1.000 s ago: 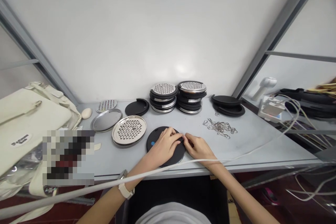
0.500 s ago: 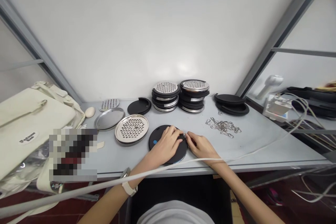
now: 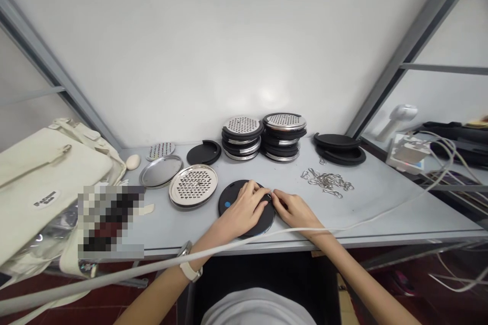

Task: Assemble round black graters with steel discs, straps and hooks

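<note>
Black disc: lying flat near the front edge of the surface, beneath the hands, showing one blue dot.
Left hand: resting across the black disc, bringing thumb and fingertips to its right rim; leaving unclear whether gripping or only touching.
Right hand: pinching, apparently, a small metal clip at that same rim, almost meeting the left fingertips.
Rear stacks, two: standing side by side, the left stack and the right stack; layering black holders with silver rims, too overlapped for counting.
Stack tops, two: holding one perforated plate apiece, the left plate and the right plate, inside black rims.
Loose black holders, three: lying singly beside the left stack, the notched holder; overlapping at far right, the upper holder and the lower holder.
Metal rounds, three positions: lying left of the black disc, the coarse grater plate; farther left, the plain silver dish; behind that, the small grater plate.
Loose clips: heaping together in one tangled pile, defying an exact count; lying apart near the lower holder, one single clip.
Cream bag: occupying the far left, showing clear plastic beneath its flap.
</note>
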`<state>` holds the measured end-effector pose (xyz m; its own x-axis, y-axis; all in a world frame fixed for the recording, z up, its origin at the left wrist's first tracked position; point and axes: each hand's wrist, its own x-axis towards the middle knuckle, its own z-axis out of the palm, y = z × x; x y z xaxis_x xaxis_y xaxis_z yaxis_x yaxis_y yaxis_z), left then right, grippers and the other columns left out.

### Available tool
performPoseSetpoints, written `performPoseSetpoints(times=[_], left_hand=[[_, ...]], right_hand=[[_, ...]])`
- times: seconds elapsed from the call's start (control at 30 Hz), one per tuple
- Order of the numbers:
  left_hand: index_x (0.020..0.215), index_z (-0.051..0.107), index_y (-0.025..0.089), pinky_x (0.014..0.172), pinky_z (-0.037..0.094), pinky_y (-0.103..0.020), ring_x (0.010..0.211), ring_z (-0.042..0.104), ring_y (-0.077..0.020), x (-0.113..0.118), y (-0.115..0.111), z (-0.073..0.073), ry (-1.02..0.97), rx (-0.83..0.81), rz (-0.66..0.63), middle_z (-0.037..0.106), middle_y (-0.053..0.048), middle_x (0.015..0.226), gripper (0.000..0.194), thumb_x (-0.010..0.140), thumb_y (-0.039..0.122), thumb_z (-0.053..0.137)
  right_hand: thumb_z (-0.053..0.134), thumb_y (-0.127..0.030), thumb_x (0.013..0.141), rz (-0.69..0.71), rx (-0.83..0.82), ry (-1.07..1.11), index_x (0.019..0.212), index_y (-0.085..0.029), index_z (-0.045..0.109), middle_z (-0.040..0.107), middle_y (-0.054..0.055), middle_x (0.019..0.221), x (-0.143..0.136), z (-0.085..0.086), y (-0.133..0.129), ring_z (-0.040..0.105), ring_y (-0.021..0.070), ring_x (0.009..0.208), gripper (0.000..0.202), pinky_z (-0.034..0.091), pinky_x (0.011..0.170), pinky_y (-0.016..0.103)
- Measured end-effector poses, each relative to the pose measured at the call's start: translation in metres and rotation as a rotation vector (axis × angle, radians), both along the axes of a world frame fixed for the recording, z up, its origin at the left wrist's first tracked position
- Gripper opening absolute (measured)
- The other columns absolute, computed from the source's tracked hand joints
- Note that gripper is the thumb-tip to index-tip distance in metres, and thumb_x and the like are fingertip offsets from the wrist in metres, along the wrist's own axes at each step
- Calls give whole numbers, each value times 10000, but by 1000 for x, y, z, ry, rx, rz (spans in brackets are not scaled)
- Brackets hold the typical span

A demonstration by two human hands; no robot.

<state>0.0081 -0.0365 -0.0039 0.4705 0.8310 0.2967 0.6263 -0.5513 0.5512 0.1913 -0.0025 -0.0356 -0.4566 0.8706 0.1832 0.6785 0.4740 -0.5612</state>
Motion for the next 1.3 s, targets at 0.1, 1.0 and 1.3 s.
performPoseSetpoints(times=[0.1,1.0,1.3], left_hand=[[1236,488,231,962,400,-387,1015,468,-197,0,0,-1,-19,-5,2,442,-77,1060,324,931,191,386],[1247,503,265,936,421,-361,1000,474,-182,1,2,-5,-75,-9,5,454,-65,1046,351,923,168,410],[1185,488,234,934,408,-381,1001,473,-194,2,3,-6,-17,17,47,467,-61,1035,279,931,186,384]], right_hand=[[299,-316,940,1,-4,-2,743,-205,498,588,6,634,0,1,0,514,137,531,301,315,534,235],[328,-321,920,-50,47,-13,727,-211,449,539,-10,589,-1,-1,-3,463,130,494,253,284,519,231],[313,-319,927,-64,47,-5,715,-217,429,504,-17,564,1,0,-4,460,134,485,262,286,518,231]])
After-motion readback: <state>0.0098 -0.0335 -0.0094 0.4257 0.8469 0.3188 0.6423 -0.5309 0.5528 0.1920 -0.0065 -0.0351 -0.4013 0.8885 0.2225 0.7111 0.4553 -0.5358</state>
